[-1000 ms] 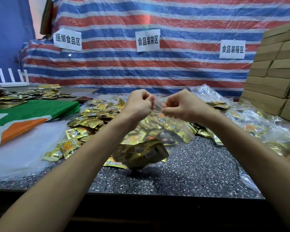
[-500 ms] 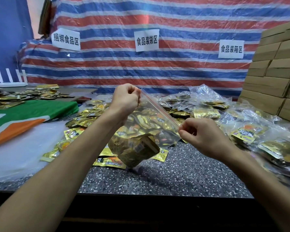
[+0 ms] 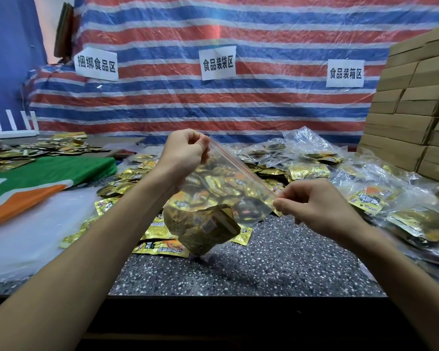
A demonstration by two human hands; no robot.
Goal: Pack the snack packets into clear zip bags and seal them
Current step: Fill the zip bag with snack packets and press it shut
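Holding the zip bag (image 3: 228, 188) up over the desk (image 3: 276, 269), stretched on a slant between two pinches. Gripping its higher, far corner with the left hand (image 3: 185, 153), fingers curled tight on the plastic. Pinching its lower, near corner with the right hand (image 3: 312, 201), thumb and forefinger closed on the end of the red zip strip (image 3: 241, 168). Pulled taut like this most likely to keep the strip straight and bring both lips together along the whole run. Cannot tell from here whether sealed end to end or only in part.

Carrying the snack packets (image 3: 203, 224) inside, slumped into the bottom of the bag, well below the strip and clear of the closure. Lifted rather than laid flat, probably to let that weight drag the load down and away from the mouth. Lowest corner of the bag at or just above the desk; unclear whether touching.

Below and left of the bag, lying loose: more gold packets (image 3: 127, 183), presumably waiting to be packed. Right of the bag, heaped: filled clear bags (image 3: 365, 196), apparently finished and parked within easy reach. Farther right of the bag, stacked: cardboard boxes (image 3: 411, 117).

Likely next: checking the seal, then dropping the bag onto that heap.
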